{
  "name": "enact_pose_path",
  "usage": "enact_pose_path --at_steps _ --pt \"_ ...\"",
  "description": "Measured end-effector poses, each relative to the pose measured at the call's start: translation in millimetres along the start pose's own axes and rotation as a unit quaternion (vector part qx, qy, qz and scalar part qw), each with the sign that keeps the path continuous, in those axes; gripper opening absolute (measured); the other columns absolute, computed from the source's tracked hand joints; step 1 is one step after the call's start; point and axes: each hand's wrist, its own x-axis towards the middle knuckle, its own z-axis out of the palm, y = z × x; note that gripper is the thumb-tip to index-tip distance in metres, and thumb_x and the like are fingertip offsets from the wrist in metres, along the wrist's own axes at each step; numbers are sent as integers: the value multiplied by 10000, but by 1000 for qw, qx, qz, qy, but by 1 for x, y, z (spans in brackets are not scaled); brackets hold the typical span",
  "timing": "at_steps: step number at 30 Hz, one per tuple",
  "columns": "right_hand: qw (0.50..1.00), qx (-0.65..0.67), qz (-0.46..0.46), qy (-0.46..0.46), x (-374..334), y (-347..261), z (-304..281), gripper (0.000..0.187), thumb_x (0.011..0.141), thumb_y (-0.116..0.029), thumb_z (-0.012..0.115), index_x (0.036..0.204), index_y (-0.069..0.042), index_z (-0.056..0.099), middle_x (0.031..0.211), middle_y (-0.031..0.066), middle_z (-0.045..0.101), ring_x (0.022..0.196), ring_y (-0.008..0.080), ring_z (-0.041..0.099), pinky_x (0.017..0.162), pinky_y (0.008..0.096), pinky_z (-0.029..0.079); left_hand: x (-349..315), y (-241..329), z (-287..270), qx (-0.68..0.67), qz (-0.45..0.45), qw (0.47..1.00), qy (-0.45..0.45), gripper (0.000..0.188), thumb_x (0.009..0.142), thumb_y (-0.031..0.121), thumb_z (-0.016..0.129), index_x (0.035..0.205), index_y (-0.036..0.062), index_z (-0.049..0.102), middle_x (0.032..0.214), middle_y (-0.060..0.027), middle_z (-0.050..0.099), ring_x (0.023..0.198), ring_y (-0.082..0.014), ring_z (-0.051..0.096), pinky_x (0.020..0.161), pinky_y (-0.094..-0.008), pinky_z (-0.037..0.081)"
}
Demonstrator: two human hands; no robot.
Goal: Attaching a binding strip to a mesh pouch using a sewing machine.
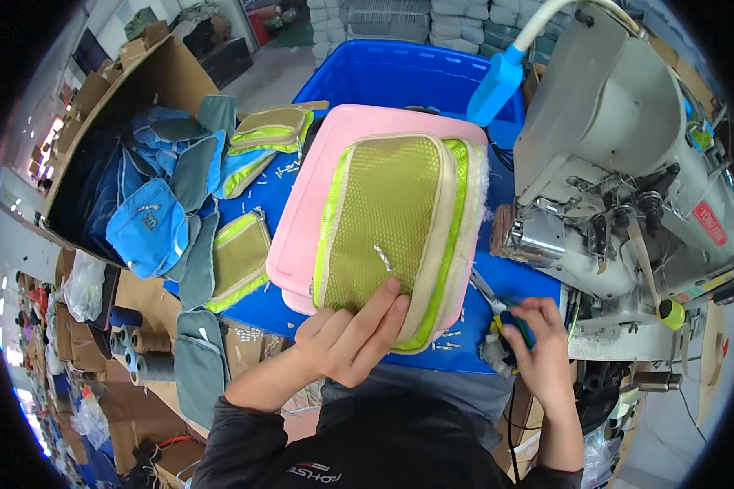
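A lime-green and beige mesh pouch (387, 204) lies on a pink plastic box or lid (306, 208). At its near edge is my left hand (347, 338), index and middle fingers pressed on the mesh, thumb hidden. A small silver zipper pull (382, 257) sits just beyond the index fingertip. To the right, my right hand (542, 346) has its thumb and fingers around the green handle of a hand tool that looks like pliers (496, 305). Its silver jaws point away toward the pouch, and a yellow handle shows beside the thumb.
A grey sewing machine (612, 163) stands at right with a blue-ended lamp (497, 85). Behind is a blue bin (375, 69). Left, a cardboard box (98, 122) holds blue and grey pouches. Green pouches (242, 257) and scattered zipper pulls (448, 336) lie on the blue tabletop (497, 273).
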Motion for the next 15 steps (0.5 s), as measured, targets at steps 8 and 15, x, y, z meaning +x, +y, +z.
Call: enact_pose_path --at_steps 8,15 --pt "836 538 81 -66 84 -88 18 216 1002 -158 603 828 -41 549 636 -36 534 521 25 483 473 184 361 -11 8 -19 17 11 1000 -10 244 813 87 646 1033 60 747 1047 -85 738 504 -45 359 437 -197 247" --pt "809 531 77 -241 93 -122 32 173 988 -139 616 844 -43 603 634 -49 541 498 11 465 445 176 344 -48 42 -59 -71 -86 994 18 275 773 120 702 1028 21 732 1063 -126 728 514 -28 402 450 -185 279"
